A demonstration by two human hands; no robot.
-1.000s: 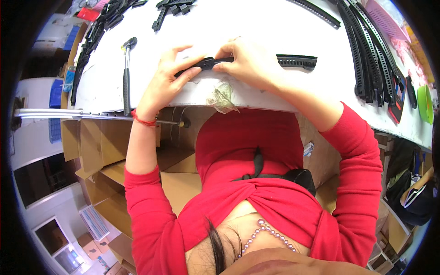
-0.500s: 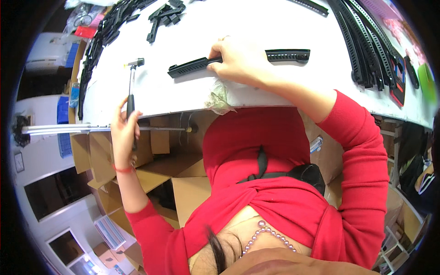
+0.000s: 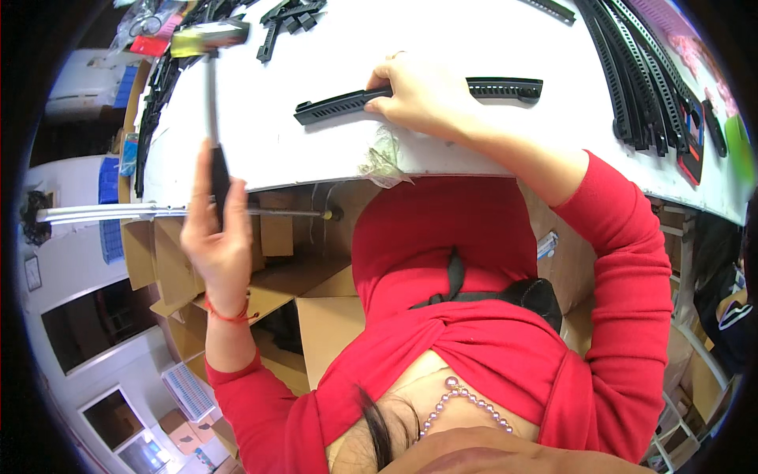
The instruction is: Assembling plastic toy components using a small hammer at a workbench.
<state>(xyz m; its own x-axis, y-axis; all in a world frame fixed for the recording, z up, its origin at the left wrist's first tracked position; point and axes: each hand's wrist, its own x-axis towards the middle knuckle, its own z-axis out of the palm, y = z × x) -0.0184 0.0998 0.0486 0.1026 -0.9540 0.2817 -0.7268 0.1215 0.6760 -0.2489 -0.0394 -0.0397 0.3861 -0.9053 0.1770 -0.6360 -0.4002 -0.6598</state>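
A hammer [image 3: 211,99] with a black grip, metal shaft and a yellow-and-black head is held upright in my left hand [image 3: 219,253], whose fingers wrap round the grip. Its head, slightly blurred, is raised near the table's left part. My right hand [image 3: 426,91] is closed over the middle of a long black slotted strip [image 3: 335,107], pressing it on the white table [image 3: 316,162]. Both ends of that strip stick out past the hand; the part under the palm is hidden. A crumpled clear plastic bag [image 3: 384,158] lies at the table's front edge, just below the strip.
Several long black slotted strips [image 3: 632,87] lie at the right, beside a red-and-black item [image 3: 692,158] and a green object [image 3: 738,150]. Small black parts [image 3: 288,20] are at the back left, by a black heap [image 3: 162,99]. Cardboard boxes [image 3: 332,324] stand below the table.
My left hand has lifted the hammer, its head now larger and blurred, higher in view. The right hand still holds the strip in nearly the same place.
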